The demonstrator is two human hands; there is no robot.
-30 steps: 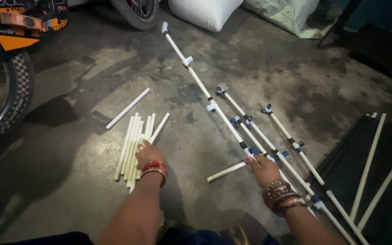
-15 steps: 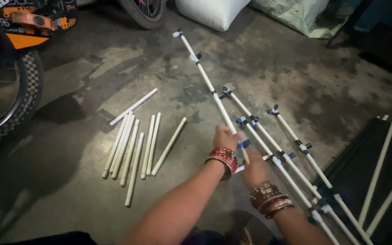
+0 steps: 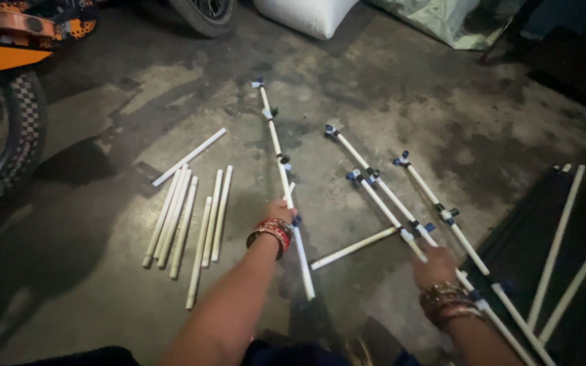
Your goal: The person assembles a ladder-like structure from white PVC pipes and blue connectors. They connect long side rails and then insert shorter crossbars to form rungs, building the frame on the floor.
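the work in hand is the handling of long white plastic pipes fitted with small blue and black connectors, laid out on the stained grey concrete floor [image 3: 483, 135]. the left hand [image 3: 279, 211] is closed around 1 such jointed white pipe [image 3: 283, 173], which runs from near the person's knees out toward the far side of the floor; the grip sits just above a blue fitting [image 3: 296, 220]. the right hand [image 3: 434, 266] rests on a second jointed pipe assembly [image 3: 388, 193], fingers curled over it, though how tightly it grips i cannot tell. a short plain white pipe [image 3: 354, 248] lies between the 2 hands, its far end touching that assembly. a loose bundle of plain white pipe lengths [image 3: 188, 220] lies well to the left, untouched. judging from this, the pipe in the left hand is being positioned, and any further move would need its end kept aligned with the neighbouring fittings.
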